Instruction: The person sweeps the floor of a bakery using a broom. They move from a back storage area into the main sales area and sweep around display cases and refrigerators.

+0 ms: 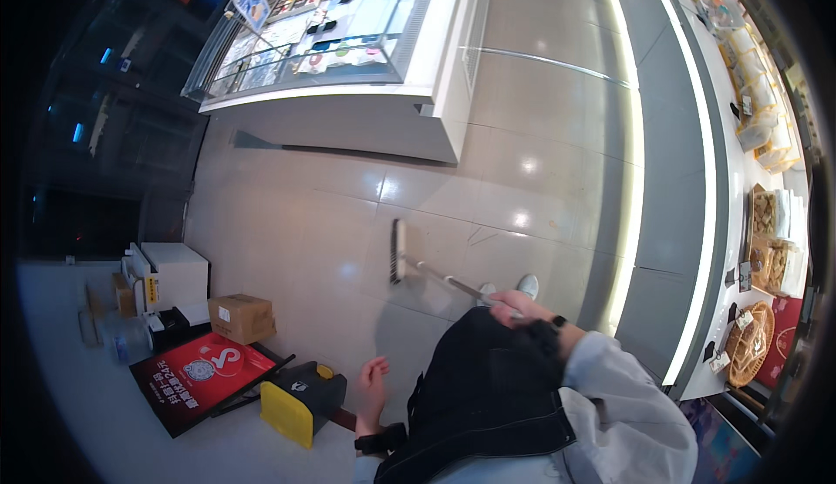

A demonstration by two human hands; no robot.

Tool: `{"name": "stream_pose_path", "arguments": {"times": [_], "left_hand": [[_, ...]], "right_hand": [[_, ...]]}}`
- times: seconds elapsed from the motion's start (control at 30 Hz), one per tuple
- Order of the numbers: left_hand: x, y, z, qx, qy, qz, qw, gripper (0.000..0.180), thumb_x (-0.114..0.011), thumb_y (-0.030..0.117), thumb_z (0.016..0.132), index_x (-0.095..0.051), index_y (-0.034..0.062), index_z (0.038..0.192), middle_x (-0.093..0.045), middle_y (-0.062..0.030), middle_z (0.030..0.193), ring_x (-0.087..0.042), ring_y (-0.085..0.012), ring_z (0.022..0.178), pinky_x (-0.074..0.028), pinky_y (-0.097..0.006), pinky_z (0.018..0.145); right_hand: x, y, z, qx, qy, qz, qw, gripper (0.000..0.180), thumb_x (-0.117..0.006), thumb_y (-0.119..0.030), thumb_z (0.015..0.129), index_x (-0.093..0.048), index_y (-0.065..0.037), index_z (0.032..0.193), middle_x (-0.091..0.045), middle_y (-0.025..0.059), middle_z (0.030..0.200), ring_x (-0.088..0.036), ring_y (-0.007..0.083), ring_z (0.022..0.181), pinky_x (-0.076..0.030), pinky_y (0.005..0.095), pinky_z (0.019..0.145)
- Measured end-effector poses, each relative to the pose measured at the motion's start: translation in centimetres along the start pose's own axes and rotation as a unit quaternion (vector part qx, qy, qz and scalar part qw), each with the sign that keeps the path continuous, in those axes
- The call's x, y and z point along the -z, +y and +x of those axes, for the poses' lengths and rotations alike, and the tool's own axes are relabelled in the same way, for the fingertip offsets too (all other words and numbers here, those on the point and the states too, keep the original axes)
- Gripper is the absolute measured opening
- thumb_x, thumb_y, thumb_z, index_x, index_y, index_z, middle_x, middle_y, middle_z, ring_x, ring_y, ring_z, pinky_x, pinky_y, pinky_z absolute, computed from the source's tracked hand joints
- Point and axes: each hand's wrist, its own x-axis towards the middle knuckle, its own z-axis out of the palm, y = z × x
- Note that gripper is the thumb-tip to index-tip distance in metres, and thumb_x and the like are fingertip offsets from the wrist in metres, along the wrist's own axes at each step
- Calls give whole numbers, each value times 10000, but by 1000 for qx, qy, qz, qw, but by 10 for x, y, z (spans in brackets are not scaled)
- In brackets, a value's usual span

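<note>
Silver-handled broom (416,266), dark head flat on tiles, in right hand (514,308).

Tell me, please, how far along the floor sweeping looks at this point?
Midway, as far as I can tell. The tiled floor looks free of visible debris. In hand: the right hand grips the broom, its head flat on the tiles. The left hand is open and holds nothing. The yellow dustpan stands unused beside the red sign.

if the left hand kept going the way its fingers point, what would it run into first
Probably nothing soon: the left hand points up over bare floor tiles, right of the yellow dustpan. Far on stands the display counter, though depth is unclear.
</note>
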Motion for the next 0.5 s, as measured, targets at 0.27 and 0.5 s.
{"name": "stream_pose_path", "arguments": {"times": [0.27, 0.5], "left_hand": [[-25, 3, -31, 53, -11, 52, 997, 207, -428, 79, 898, -552, -5, 1041, -612, -93, 912, -589, -151, 829, -455, -262, 764], [-60, 25, -17, -19, -57, 7, 998, 212, -428, 85, 898, -557, 3, 1045, -616, -96, 925, -594, -154, 838, -457, -262, 765]], "right_hand": [[84, -26, -31, 221, 192, -173, 940, 187, -485, -195, 862, -451, -21, 802, -439, 8, 488, -389, 91, 341, -332, 216, 320], [133, -8, -218, 282, 271, -89, 916, 206, -470, -222, 880, -419, -36, 808, -456, 22, 594, -358, 38, 361, -318, 158, 312]]}}
